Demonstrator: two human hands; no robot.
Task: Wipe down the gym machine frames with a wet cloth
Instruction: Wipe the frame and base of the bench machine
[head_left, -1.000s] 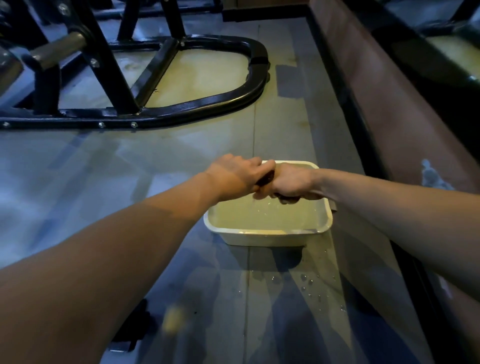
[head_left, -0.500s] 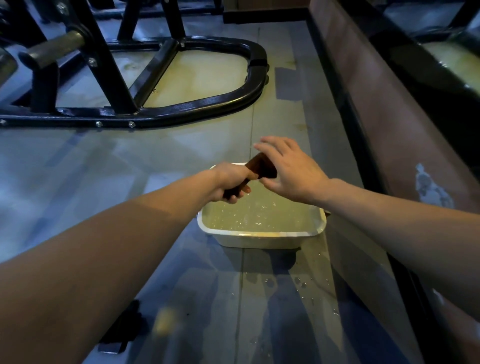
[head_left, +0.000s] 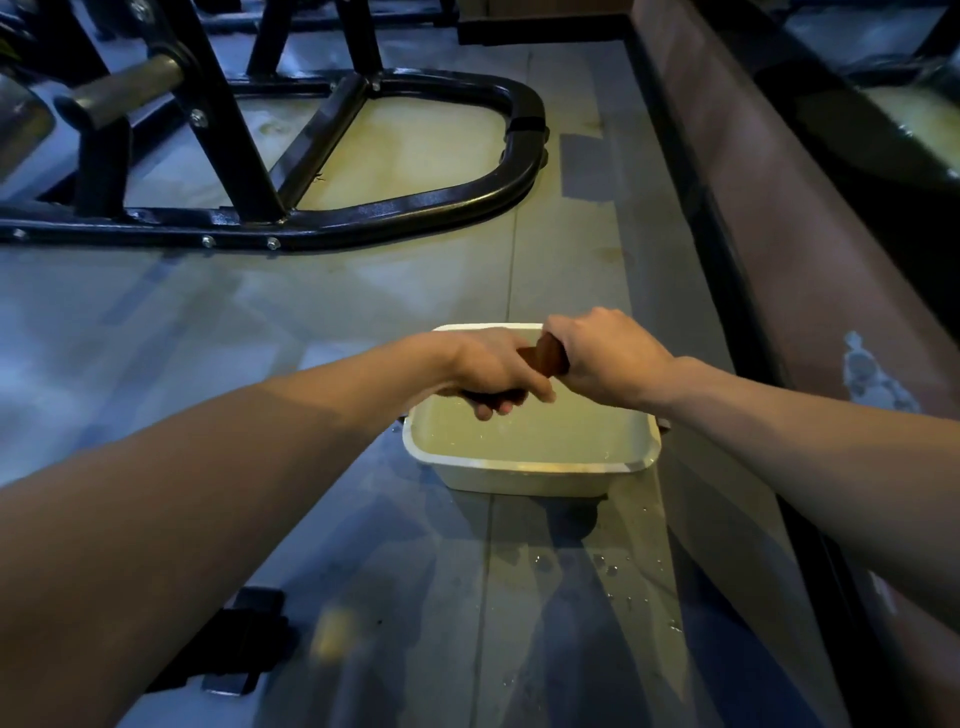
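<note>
A dark reddish-brown cloth (head_left: 543, 357), rolled tight, is held above a white square basin (head_left: 524, 477) that stands on the floor with water in it. My left hand (head_left: 493, 371) is shut on the cloth's near end and my right hand (head_left: 605, 358) is shut on its far end, the two hands touching. Most of the cloth is hidden inside my fists. The black gym machine frame (head_left: 415, 208) lies on the floor farther away, its curved base tube bolted to upright struts.
Water drops (head_left: 613, 569) spot the grey floor in front of the basin. A dark low wall (head_left: 779, 270) runs along the right side. A small black object (head_left: 228, 649) lies on the floor near my left forearm. A padded roller (head_left: 124, 88) sticks out at upper left.
My right hand, open half a second ago, has closed back on the cloth. Both hands grip it together over the basin again, with the left hand turned palm down.
</note>
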